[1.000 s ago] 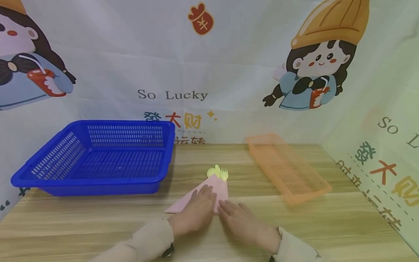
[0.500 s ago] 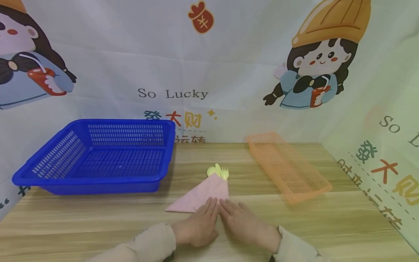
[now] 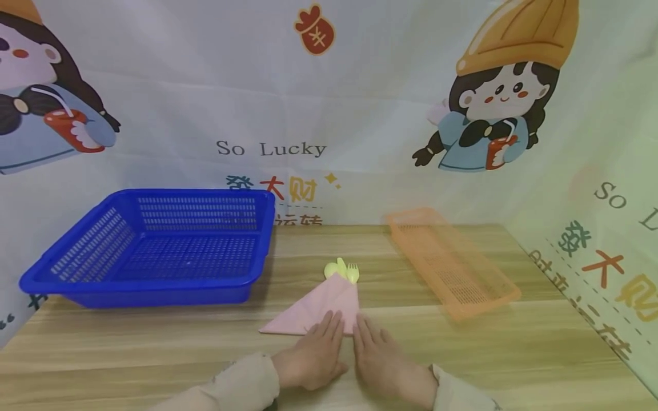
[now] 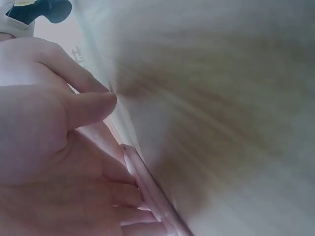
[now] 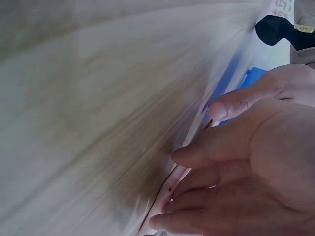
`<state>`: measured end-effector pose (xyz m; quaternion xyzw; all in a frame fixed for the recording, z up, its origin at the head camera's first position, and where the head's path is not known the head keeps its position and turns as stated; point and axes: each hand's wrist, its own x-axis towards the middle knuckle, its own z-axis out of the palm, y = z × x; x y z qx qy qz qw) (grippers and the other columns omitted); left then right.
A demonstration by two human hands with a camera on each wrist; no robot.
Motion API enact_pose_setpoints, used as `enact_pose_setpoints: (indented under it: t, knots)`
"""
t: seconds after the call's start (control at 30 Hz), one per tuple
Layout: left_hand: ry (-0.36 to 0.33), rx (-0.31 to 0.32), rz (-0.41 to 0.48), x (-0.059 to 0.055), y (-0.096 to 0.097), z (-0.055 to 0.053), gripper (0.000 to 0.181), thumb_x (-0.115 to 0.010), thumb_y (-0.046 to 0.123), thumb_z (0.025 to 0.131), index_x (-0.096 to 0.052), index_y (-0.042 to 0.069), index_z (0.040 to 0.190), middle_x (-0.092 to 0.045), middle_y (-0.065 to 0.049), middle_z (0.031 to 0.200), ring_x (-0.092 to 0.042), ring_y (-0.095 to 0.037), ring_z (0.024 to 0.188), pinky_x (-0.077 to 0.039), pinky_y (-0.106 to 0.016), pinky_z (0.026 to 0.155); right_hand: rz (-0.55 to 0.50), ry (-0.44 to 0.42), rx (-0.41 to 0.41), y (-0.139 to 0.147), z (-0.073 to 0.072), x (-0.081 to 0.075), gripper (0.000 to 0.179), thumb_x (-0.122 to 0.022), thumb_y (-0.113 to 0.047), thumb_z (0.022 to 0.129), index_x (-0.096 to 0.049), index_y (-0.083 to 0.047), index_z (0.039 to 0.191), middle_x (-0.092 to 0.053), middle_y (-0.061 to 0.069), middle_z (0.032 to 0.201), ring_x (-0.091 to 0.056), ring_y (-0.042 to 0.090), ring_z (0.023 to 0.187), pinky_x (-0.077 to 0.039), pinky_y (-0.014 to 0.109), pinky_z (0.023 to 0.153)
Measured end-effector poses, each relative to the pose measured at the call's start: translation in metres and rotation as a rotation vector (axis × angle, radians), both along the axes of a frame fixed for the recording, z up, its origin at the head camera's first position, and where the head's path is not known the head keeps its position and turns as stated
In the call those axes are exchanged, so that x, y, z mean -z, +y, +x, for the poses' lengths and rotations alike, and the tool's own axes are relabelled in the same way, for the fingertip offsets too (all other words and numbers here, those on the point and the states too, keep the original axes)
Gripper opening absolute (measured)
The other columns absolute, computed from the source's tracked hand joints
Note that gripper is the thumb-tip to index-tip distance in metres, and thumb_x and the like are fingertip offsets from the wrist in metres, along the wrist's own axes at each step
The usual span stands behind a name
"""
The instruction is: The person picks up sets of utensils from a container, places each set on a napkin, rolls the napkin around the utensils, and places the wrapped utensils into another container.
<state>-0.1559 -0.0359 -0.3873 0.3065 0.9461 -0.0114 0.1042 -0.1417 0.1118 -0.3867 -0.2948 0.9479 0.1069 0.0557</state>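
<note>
A folded pink napkin [image 3: 313,311] lies on the table, its long corner pointing left. From its top edge stick out a pale yellow spoon [image 3: 331,270], a fork [image 3: 352,273] and a narrow piece [image 3: 341,266] between them, their lower parts hidden under the cloth. My left hand [image 3: 316,354] rests its straight fingers on the napkin's lower part. Beside it my right hand [image 3: 382,359] lies with straight fingers, the tips at the lower right corner. In the left wrist view the layered napkin edge [image 4: 152,189] runs along under the fingertips.
A blue plastic basket [image 3: 149,294] stands on the left of the wooden table [image 3: 154,354]. An orange mesh tray [image 3: 447,262] lies at the back right. A printed cloth [image 3: 370,85] hangs behind and along the right side.
My left hand has slid down and right off the napkin's middle to its lower part. My right hand has shifted slightly right, to the corner. The napkin and cutlery have stayed put.
</note>
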Motion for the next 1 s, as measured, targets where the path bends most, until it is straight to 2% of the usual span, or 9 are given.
enact_pose_setpoints:
  t: [0.07,0.17,0.3,0.43,0.57,0.7,0.87,1.0]
  knots:
    - [-0.009,-0.008,-0.011,0.000,0.001,0.000,0.068,-0.045,0.042,0.089,-0.027,-0.004,0.136,-0.018,-0.019,0.144,-0.016,-0.031,0.133,-0.025,-0.039,0.105,0.000,-0.007,0.007,0.000,0.001,0.000,0.048,-0.043,-0.021,0.091,-0.037,0.006,0.131,-0.030,0.021,0.139,-0.027,0.031,0.129,-0.035,0.043,0.099]
    - [0.013,0.014,-0.054,-0.001,0.002,-0.001,0.069,-0.044,0.044,0.089,-0.029,-0.005,0.134,-0.021,-0.023,0.142,-0.016,-0.033,0.132,-0.021,-0.039,0.107,-0.003,-0.013,0.012,0.000,0.001,0.000,0.048,-0.043,-0.021,0.091,-0.037,0.006,0.131,-0.030,0.021,0.139,-0.027,0.032,0.129,-0.035,0.044,0.099]
    - [0.048,0.039,-0.097,-0.002,0.003,-0.001,0.069,-0.041,0.047,0.089,-0.033,-0.007,0.132,-0.026,-0.027,0.139,-0.017,-0.035,0.132,-0.015,-0.038,0.109,-0.034,-0.064,0.042,-0.001,-0.002,-0.003,0.050,-0.045,-0.021,0.089,-0.036,0.005,0.132,-0.028,0.021,0.140,-0.026,0.032,0.130,-0.032,0.045,0.100]
    - [0.044,0.037,-0.072,-0.002,0.003,-0.001,0.070,-0.042,0.047,0.089,-0.034,-0.008,0.131,-0.027,-0.027,0.138,-0.018,-0.036,0.131,-0.015,-0.039,0.109,-0.075,-0.111,0.056,-0.001,-0.005,-0.007,0.054,-0.048,-0.021,0.088,-0.034,0.005,0.133,-0.026,0.020,0.142,-0.024,0.032,0.130,-0.030,0.048,0.101]
    - [0.057,0.061,-0.069,-0.002,0.002,-0.001,0.070,-0.043,0.046,0.089,-0.034,-0.009,0.131,-0.028,-0.027,0.138,-0.019,-0.035,0.131,-0.014,-0.040,0.109,-0.132,-0.081,-0.013,0.000,-0.008,-0.009,0.052,-0.047,-0.020,0.090,-0.033,0.004,0.134,-0.026,0.018,0.142,-0.026,0.030,0.130,-0.032,0.048,0.100]
    - [0.034,0.068,-0.050,-0.003,0.001,-0.002,0.072,-0.043,0.046,0.089,-0.030,-0.011,0.131,-0.025,-0.028,0.139,-0.017,-0.036,0.131,-0.012,-0.040,0.109,-0.150,-0.045,-0.081,0.000,-0.014,-0.008,0.051,-0.046,-0.020,0.090,-0.033,0.003,0.134,-0.028,0.017,0.141,-0.028,0.028,0.129,-0.034,0.049,0.098]
    - [-0.025,0.021,0.012,-0.004,0.001,-0.002,0.073,-0.044,0.045,0.089,-0.030,-0.014,0.130,-0.022,-0.032,0.138,-0.014,-0.039,0.131,-0.012,-0.043,0.109,-0.138,-0.056,-0.082,0.001,-0.017,-0.008,0.053,-0.050,-0.021,0.088,-0.034,0.002,0.134,-0.029,0.015,0.142,-0.029,0.026,0.129,-0.033,0.050,0.098]
    - [-0.062,-0.058,0.047,-0.004,0.000,-0.001,0.077,-0.045,0.048,0.087,-0.030,-0.015,0.129,-0.021,-0.033,0.137,-0.015,-0.040,0.131,-0.015,-0.043,0.108,-0.130,-0.048,-0.083,0.001,-0.017,-0.010,0.055,-0.052,-0.022,0.087,-0.035,0.001,0.133,-0.029,0.015,0.142,-0.029,0.026,0.129,-0.033,0.050,0.098]
